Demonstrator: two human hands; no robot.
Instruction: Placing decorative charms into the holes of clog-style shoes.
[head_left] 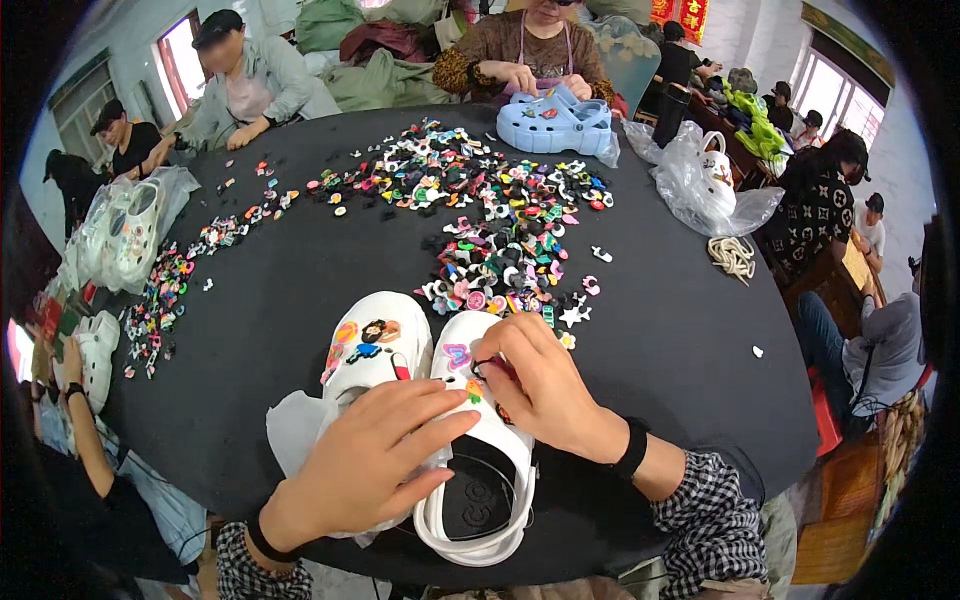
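Note:
Two white clogs lie side by side on a round black table point(680, 330) in front of me. My left hand point(370, 460) rests flat across the heel end of the left clog point(375, 345) and touches the right clog point(470, 490), holding it steady. My right hand point(540, 385) pinches a small dark charm against the top of the right clog. Several coloured charms sit on both clogs' uppers. A big heap of loose coloured charms point(500, 240) lies just beyond the clogs.
A blue clog pair point(555, 125) stands at the far edge before a seated person. Clear bags with white clogs sit at right point(705, 180) and left point(130, 225). A charm trail point(165, 295) runs along the left rim. Other people sit around the table.

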